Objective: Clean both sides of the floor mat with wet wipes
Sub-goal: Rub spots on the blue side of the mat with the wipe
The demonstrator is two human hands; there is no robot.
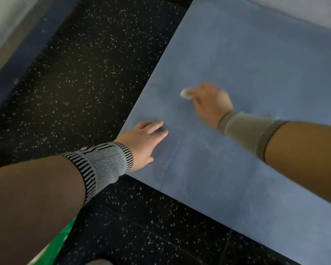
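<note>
A blue floor mat [256, 64] lies flat on the dark speckled floor and fills the right side of the view. My left hand [145, 142] rests on the mat's near left corner with its fingers straight. My right hand [211, 104] is farther in on the mat, blurred by motion, and grips a small white wet wipe [185, 93] that presses on the mat's surface. Most of the wipe is hidden under my fingers.
Black rubber floor [88, 73] with pale flecks surrounds the mat. A dark blue strip and a pale wall [6, 35] run along the far left. Something green and white [54, 243] sits at the bottom left, beside my left forearm.
</note>
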